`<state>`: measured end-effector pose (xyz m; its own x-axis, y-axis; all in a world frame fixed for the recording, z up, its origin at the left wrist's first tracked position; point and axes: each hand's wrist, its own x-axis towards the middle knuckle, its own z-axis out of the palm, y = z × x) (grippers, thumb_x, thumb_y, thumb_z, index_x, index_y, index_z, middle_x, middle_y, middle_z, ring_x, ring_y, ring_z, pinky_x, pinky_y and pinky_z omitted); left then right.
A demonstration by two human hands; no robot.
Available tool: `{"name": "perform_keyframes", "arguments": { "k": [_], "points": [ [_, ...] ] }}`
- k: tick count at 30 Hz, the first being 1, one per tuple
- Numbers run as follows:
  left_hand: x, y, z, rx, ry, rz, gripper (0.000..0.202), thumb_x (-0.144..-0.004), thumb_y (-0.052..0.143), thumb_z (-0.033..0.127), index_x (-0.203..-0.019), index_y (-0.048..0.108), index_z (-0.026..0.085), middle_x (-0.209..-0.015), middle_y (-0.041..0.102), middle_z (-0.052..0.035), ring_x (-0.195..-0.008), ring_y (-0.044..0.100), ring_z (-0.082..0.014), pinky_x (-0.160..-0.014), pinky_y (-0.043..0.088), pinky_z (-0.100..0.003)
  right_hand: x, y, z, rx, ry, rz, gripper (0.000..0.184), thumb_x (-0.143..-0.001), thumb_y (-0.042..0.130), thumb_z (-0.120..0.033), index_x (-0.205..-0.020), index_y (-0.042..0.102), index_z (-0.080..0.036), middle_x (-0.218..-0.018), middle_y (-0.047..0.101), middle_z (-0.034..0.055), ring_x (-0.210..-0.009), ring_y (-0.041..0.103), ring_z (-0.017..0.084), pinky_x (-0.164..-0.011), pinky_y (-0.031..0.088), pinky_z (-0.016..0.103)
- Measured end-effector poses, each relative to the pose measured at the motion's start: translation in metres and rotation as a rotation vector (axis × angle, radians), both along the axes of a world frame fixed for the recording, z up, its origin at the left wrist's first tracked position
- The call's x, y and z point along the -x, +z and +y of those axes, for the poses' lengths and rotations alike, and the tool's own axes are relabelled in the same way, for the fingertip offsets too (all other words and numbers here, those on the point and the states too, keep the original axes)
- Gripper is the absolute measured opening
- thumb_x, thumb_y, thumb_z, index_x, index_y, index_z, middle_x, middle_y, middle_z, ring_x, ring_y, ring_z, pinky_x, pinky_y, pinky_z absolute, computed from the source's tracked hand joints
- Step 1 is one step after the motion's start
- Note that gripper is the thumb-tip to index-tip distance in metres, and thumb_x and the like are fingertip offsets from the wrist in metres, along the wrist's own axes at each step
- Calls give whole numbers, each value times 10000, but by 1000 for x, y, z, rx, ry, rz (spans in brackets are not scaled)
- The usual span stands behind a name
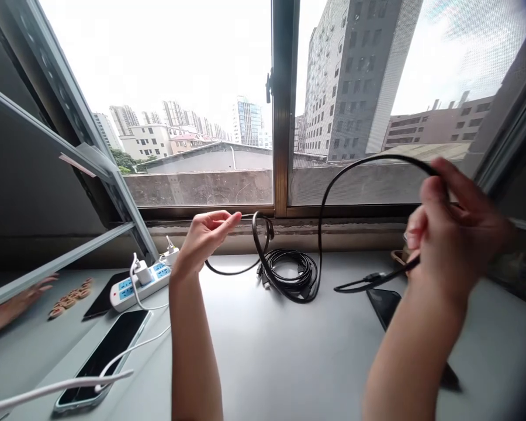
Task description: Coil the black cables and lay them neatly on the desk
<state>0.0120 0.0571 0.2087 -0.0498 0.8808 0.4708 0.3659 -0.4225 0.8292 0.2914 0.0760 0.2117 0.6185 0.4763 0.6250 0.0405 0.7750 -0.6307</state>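
Note:
A black cable (322, 219) runs in loose loops between my two hands above the table. My left hand (208, 233) pinches one part of it between thumb and fingers, left of the middle. Higher up on the right, my right hand (456, 219) is closed around another stretch, and a piece with a small connector hangs below its wrist. Between the hands, a coiled bundle of black cable (291, 266) lies on the table near the window sill, with plugs showing at its edge. The lowest loop of the held cable hangs in front of this bundle.
A white power strip (140, 283) with plugged-in chargers and a phone (109, 354) with a white cord lie at left. A dark phone (383, 304) is partly behind my right arm. Another person's hand (26, 301) shows beyond the metal frame (134, 210).

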Motion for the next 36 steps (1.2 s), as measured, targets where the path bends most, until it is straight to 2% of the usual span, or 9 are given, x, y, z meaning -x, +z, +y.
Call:
{"name": "perform_keyframes", "arguments": {
  "k": [2, 5, 10, 14, 18, 22, 27, 31, 36],
  "points": [
    [-6, 4, -3, -142, 17, -196, 419, -702, 671, 436, -487, 405, 194, -454, 216, 72, -376, 146, -52, -384, 86, -236, 11, -1, 4, 55, 114, -50, 373, -734, 665, -296, -1097, 671, -209, -384, 491, -63, -242, 297, 52, -231, 159, 199],
    [-14, 6, -6, -270, 62, -338, 474, -708, 679, 413, -470, 332, 196, -455, 183, 75, -372, 113, -51, -374, 68, -253, 29, -4, 5, 136, 305, -266, 322, -791, 599, -360, -1082, 670, -243, -686, 692, 18, -261, 352, 30, -240, 190, 181],
    [-32, 9, -11, -338, 90, -382, 501, -704, 676, 446, -466, 311, 199, -447, 179, 76, -367, 106, -48, -368, 76, -263, 65, -8, -10, 194, 509, -648, 289, -737, 646, -433, -882, 731, -198, -824, 713, 53, -367, 479, 52, -314, 312, 188],
    [-43, 10, -13, -337, 60, -434, 528, -729, 635, 490, -488, 265, 199, -463, 172, 74, -366, 98, -42, -363, 65, -259, 77, -11, -14, 181, 497, -785, 270, -693, 699, -385, -898, 725, -211, -834, 714, 33, -488, 549, 79, -463, 432, 209],
    [-45, 11, -11, -335, 109, -568, 487, -766, 581, 515, -552, 268, 210, -452, 188, 78, -349, 121, -44, -359, 36, -259, 71, -11, -11, 168, 476, -744, 240, -774, 621, -339, -968, 697, -221, -885, 706, 26, -379, 446, 38, -368, 378, 200],
    [-45, 12, -9, -380, 169, -669, 436, -785, 555, 525, -650, 269, 226, -446, 221, 98, -328, 161, -46, -346, 39, -239, 61, -7, -11, 99, 393, -647, 253, -864, 509, -318, -1055, 656, -243, -959, 695, 23, -379, 502, 45, -383, 420, 209],
    [-46, 10, -3, -101, 20, -516, 451, -726, 640, 495, -716, 274, 231, -467, 341, 112, -298, 266, -30, -316, 95, -193, 58, -5, -10, 1, 326, -613, 288, -912, 418, -329, -1146, 585, -318, -1022, 682, 8, -404, 546, 58, -424, 433, 225],
    [-48, 5, 0, 104, 61, -374, 497, -695, 658, 527, -827, 282, 229, -551, 464, 95, -285, 343, -34, -312, 193, -183, 61, -6, -11, -20, 300, -562, 376, -907, 414, -343, -1278, 461, -382, -1023, 684, -2, -417, 559, 74, -396, 415, 226],
    [-49, -5, 8, 15, 239, -292, 626, -564, 788, 260, -908, 266, 222, -696, 492, 76, -429, 522, -76, -445, 421, -209, 57, -5, -15, -63, 187, -466, 351, -890, 439, -349, -1231, 518, -372, -1026, 687, 15, -422, 555, 87, -376, 413, 243]
  ]
}}
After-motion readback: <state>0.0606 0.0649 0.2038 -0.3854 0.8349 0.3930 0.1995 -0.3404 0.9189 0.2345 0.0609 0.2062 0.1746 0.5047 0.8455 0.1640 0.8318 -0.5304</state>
